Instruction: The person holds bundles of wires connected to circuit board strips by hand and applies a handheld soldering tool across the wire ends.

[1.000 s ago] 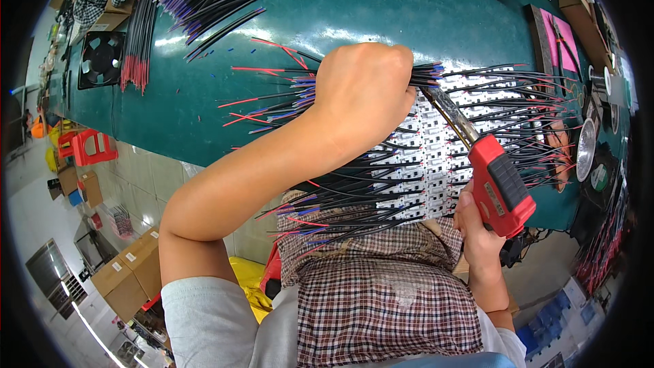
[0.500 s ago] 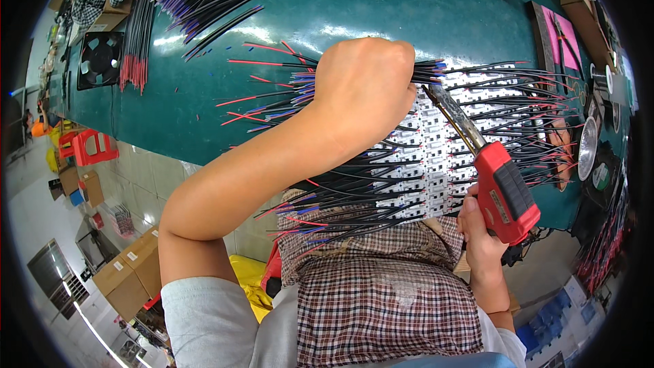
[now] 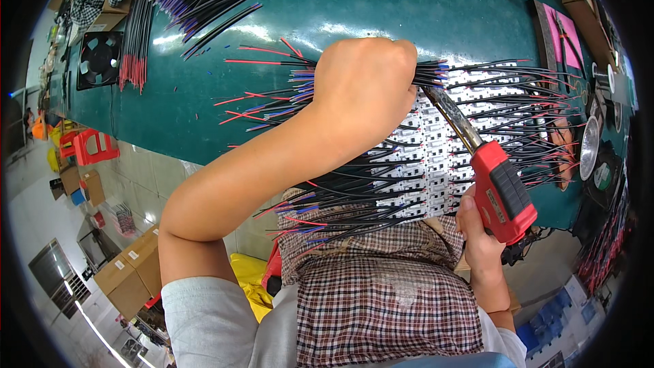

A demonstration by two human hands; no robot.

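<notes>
Left hand (image 3: 368, 85) curled around a bundle of thin black-sheathed wires with blue and red ends (image 3: 432, 72), at the upper edge of the white rectangular circuit-board panels (image 3: 436, 150); its fingertips are hidden, any pinch unconfirmed. Right hand (image 3: 477, 228) wrapped on a red-and-black pistol-shaped soldering iron with metal barrel (image 3: 503, 194), tip just beside the left hand; contact cannot be told. Since half a second ago, bundle moved slightly right, iron slightly left: judged a minor adjustment, work holding at the same upper row
</notes>
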